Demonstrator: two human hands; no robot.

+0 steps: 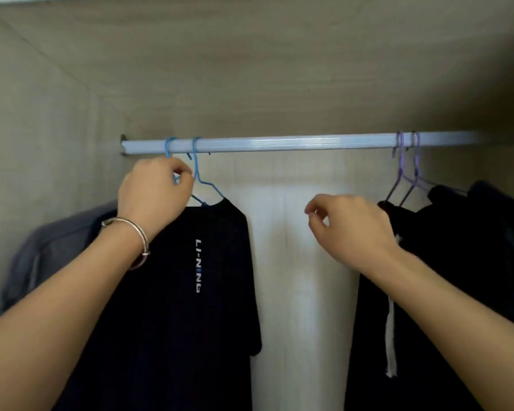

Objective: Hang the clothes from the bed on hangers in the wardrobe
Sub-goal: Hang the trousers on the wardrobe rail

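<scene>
Blue hanger (170, 145) is hanging near the left end of the rail (279, 143) with the left hand (153, 191) pinching its neck just below the hook, while the right hand (350, 223) is hovering loosely curled, holding nothing, well to its right.

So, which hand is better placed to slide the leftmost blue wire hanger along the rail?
Left: the left hand pinches the leftmost blue wire hanger under the pale metal rail; the right hand hovers empty, mid-rail.
</scene>
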